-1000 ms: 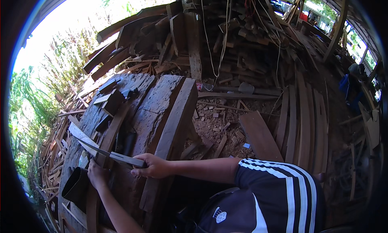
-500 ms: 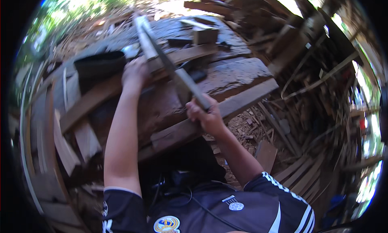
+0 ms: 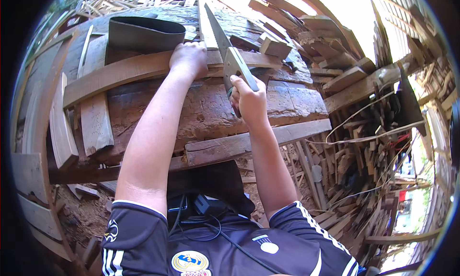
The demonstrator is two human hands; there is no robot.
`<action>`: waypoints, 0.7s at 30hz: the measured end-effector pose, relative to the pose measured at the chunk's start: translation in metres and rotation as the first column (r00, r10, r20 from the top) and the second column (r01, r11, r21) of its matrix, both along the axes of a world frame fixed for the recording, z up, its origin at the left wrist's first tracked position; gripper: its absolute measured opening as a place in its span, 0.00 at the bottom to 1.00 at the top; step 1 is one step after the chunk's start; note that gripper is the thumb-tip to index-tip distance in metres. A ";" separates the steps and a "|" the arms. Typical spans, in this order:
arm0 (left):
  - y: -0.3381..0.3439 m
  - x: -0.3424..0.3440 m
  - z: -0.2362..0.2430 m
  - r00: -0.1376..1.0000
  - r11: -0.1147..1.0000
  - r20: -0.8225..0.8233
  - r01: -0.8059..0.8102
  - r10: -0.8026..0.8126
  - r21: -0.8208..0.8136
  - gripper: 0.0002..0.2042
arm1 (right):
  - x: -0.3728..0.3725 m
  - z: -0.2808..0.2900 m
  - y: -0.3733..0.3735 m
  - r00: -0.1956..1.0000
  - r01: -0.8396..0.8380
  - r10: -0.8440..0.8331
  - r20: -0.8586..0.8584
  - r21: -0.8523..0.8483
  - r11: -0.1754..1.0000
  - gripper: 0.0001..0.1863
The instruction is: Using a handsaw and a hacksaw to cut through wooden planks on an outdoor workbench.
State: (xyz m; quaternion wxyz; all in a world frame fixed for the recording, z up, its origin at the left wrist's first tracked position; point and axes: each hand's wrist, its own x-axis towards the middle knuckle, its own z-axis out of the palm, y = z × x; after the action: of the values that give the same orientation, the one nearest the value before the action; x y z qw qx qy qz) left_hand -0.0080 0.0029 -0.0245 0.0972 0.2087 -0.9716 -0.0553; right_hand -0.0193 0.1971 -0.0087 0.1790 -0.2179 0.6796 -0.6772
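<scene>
My right hand [image 3: 249, 99] grips the flat pale handle [image 3: 243, 70] of a handsaw, whose long blade [image 3: 217, 29] points away from me, beside a narrow pale board [image 3: 205, 20]. My left hand [image 3: 188, 58] has curled fingers on that board's near end, left of the blade; the fingertips are partly hidden. Under both lies a crosswise brown plank [image 3: 124, 72] on a thick, weathered timber slab [image 3: 201, 108]. Just beyond my left hand sits a black, curved, open-ended piece [image 3: 146, 36]. Small dark blocks [image 3: 275, 48] lie right of the saw.
Loose planks [image 3: 93, 118] lie at the left of the slab, and a long timber [image 3: 287, 135] runs along its near edge. Stacked offcuts and boards [image 3: 347, 79] fill the right, with loose cords [image 3: 364, 139] across them. Wood chips [image 3: 282, 158] cover the ground below.
The view has swung so the slab lies across the frame. The saw now points more upright, and my right hand has moved up closer to my left hand.
</scene>
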 end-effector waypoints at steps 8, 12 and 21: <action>-0.007 -0.001 0.006 1.000 0.998 -0.020 0.009 -0.008 0.055 0.16 | 0.057 0.013 0.096 1.000 -0.023 0.024 -0.015 0.054 0.998 0.09; -0.002 -0.005 0.007 1.000 0.999 -0.014 0.009 -0.008 0.032 0.17 | 0.063 0.023 0.107 0.998 0.017 -0.016 0.055 -0.007 1.000 0.12; -0.003 -0.009 -0.003 1.000 1.000 -0.003 -0.023 0.023 -0.011 0.19 | -0.034 0.007 -0.008 0.996 -0.091 0.091 0.001 -0.037 0.995 0.15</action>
State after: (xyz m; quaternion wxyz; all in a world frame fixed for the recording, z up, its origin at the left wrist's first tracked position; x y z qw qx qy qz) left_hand -0.0173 0.0004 -0.0277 0.1002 0.2192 -0.9693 -0.0491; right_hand -0.0534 0.1888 -0.0017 0.2062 -0.2510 0.6562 -0.6811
